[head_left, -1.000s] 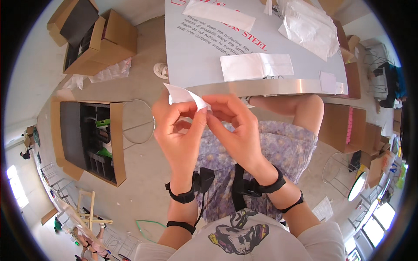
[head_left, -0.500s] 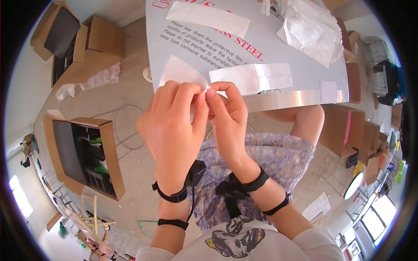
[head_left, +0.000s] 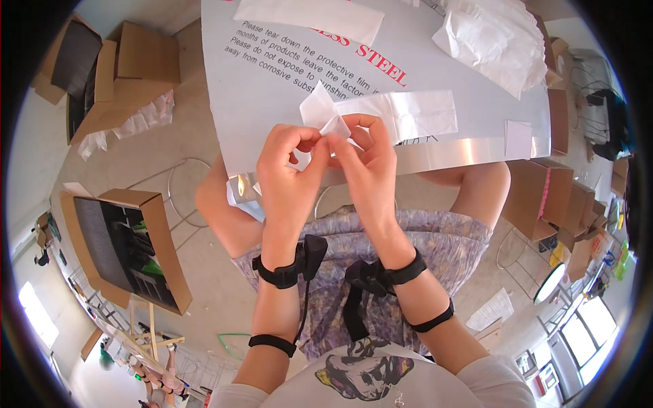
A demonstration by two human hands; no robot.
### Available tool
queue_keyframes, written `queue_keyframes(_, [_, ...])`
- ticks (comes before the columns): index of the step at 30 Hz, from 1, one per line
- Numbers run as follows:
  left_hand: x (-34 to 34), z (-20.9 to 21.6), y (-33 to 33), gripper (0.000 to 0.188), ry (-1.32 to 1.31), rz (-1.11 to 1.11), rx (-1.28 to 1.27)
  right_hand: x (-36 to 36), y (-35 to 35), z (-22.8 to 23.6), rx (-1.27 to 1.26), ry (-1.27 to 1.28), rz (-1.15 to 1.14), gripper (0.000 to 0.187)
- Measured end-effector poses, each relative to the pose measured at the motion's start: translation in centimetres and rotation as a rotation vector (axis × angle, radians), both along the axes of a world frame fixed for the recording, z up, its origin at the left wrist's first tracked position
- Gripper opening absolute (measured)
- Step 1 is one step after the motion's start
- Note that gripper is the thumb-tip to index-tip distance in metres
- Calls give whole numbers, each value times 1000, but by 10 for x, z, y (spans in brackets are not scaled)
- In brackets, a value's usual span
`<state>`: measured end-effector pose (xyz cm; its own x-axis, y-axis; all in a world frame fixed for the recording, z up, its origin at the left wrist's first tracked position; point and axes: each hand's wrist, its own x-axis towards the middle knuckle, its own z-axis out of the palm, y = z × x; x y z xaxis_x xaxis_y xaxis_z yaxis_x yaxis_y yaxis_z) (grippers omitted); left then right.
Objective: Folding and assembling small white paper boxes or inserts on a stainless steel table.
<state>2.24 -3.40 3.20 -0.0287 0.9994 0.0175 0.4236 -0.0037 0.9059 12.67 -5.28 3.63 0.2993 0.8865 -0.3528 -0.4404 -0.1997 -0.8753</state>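
Fingertips of both hands meet near the table's front edge. My left hand [head_left: 289, 160] and my right hand [head_left: 364, 153] pinch a small white sheet [head_left: 317, 109] between thumbs and forefingers. The sheet looks thin, like paper or film, and is bent, with one flap standing up beyond the fingers. Just behind my right hand, a flat whitish, partly see-through sleeve [head_left: 423, 113] lies on the table; the hand covers its left end. Whether anything else sits between the fingertips is hidden.
The grey film-covered metal table [head_left: 265, 102] bears a long white packet [head_left: 320, 17], a pile of white bags [head_left: 491, 44] and a small white card [head_left: 518, 139]. Open cardboard boxes stand left [head_left: 163, 251] and right [head_left: 520, 190]. My knees are under the table's edge.
Both hands have drawn closer together, the left moving right. The white sheet, earlier spread out leftward, now stands folded up at the fingertips. My view has shifted slightly, showing my left knee.
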Motion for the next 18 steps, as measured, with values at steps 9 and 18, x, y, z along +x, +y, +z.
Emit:
queue_keyframes(9, [-4, 10, 4, 7, -148, -24, -60, 12, 2, 8, -87, 5, 24, 10])
queue_keyframes(18, [-1, 24, 1, 8, 10, -52, 71, 4, -8, 8, 113, -240, 65, 11])
